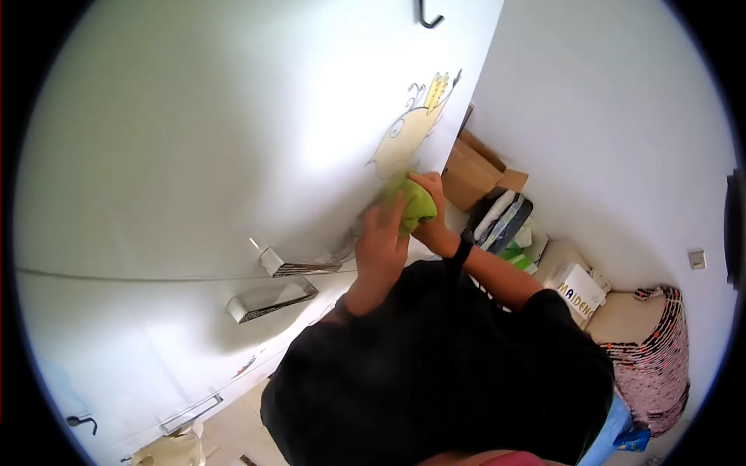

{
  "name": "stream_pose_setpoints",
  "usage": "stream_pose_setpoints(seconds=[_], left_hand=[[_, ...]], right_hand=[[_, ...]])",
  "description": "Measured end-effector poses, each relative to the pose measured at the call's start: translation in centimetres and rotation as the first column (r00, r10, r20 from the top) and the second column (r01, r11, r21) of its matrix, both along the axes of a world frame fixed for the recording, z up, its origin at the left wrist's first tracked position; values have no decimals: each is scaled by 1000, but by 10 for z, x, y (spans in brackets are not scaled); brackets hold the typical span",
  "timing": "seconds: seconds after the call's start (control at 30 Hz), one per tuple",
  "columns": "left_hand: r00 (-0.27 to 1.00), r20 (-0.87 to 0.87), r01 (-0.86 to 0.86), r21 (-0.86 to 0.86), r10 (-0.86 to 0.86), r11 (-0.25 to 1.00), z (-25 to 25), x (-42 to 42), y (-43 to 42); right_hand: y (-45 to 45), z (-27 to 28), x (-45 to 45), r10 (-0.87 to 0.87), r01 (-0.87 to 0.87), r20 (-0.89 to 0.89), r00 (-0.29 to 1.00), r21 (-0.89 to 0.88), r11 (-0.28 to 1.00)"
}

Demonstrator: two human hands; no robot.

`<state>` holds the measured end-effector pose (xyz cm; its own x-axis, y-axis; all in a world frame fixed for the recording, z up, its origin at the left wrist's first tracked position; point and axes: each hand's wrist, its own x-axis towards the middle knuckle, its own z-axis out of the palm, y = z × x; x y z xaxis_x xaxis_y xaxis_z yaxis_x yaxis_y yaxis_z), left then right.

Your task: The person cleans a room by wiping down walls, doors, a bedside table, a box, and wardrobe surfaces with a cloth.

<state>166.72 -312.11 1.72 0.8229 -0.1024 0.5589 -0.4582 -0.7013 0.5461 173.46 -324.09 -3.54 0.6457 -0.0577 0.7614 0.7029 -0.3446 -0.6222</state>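
Both hands meet at a crumpled green cloth [420,208], close to the white door panel, just below a cartoon figure [404,140] drawn on it. My right hand [435,221] is closed round the right side of the cloth, its thumb along the top. My left hand [379,252] grips the cloth from the left; its fingertips are smeared by motion and lie over the cloth's edge. Part of the cloth is hidden behind the fingers. A dark band sits on each wrist.
Handles [295,268] jut from the white cabinet front [155,194] at left. A black hook [427,15] sticks out above. Right of me stand an open cardboard box [470,175], a white lettered box [576,291] and a patterned fabric [649,373] against the wall.
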Motion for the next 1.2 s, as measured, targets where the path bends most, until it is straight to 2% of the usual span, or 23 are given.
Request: stream_pose_setpoints(seconds=[0.03, 0.1, 0.13, 0.17, 0.23, 0.33, 0.43, 0.47, 0.6, 0.67, 0.7, 0.77, 0.8, 0.9, 0.93, 0.97, 1.03, 1.13, 1.2], left_hand=[[1000, 16, -26, -29, 27, 999, 11, -5, 1], [974, 204, -80, -76, 94, 994, 28, -6, 0], [949, 290, -96, -103, 123, 990, 35, -4, -1], [918, 356, -130, -143, 174, 981, 41, -3, -4], [839, 474, -176, -228, 267, 958, 47, 3, -12], [801, 516, -192, -257, 303, 947, 41, 13, -21], [839, 476, -233, -125, 264, 964, 24, 13, -22], [869, 428, -233, -86, 247, 969, 18, 11, -24], [973, 171, -158, 25, 152, 987, -11, 20, -39], [995, -22, -91, 54, 93, 994, -29, 32, -58], [982, -177, -52, 46, 59, 998, -41, 39, -69], [886, -463, 27, 21, -14, 999, -64, 55, -90], [857, -514, 81, 47, -45, 996, -73, 61, -98], [741, -624, 291, -33, -247, 956, -89, 63, -147], [729, -610, 366, -34, -309, 930, -97, 61, -171], [651, -642, 381, -186, -406, 906, -106, 54, -197], [518, -659, 519, -265, -546, 813, -116, 40, -256], [288, -705, 660, -345, -648, 668, -137, 5, -356], [38, -712, 723, -465, -702, 511, -155, -30, -427]], right_hand=[[0, 18, 3, 20, -20, 58, 998, -4, 1000], [-2, 66, 14, 134, -133, 213, 968, -18, 991], [-3, 86, 19, 142, -127, 270, 952, -75, 989], [-3, 101, 22, 152, -114, 323, 934, -132, 985], [3, 117, 28, 204, -171, 390, 898, -118, 978], [18, 85, 34, 226, -262, 349, 910, 59, 963], [20, 51, 39, 67, -147, 421, 905, 160, 976], [12, 43, 38, 86, -158, 407, 909, 147, 976], [-16, -20, 28, 80, -79, -20, 997, 58, 995], [-38, -52, 24, 1, -12, -303, 953, -35, 999], [-52, -63, 17, -29, 13, -416, 909, -42, 999], [-85, -82, 3, -87, 65, -614, 785, -57, 996], [-102, -94, -7, -78, 58, -614, 785, -53, 997], [-166, -102, -44, -119, 113, -702, 702, -55, 992], [-191, -106, -60, -186, 185, -708, 681, -79, 980], [-217, -110, -77, -211, 245, -696, 686, -52, 968], [-277, -118, -117, -269, 357, -664, 698, -3, 934], [-375, -108, -196, -391, 454, -674, 626, -92, 886], [-437, -102, -252, -185, 503, -739, 648, 232, 833]])
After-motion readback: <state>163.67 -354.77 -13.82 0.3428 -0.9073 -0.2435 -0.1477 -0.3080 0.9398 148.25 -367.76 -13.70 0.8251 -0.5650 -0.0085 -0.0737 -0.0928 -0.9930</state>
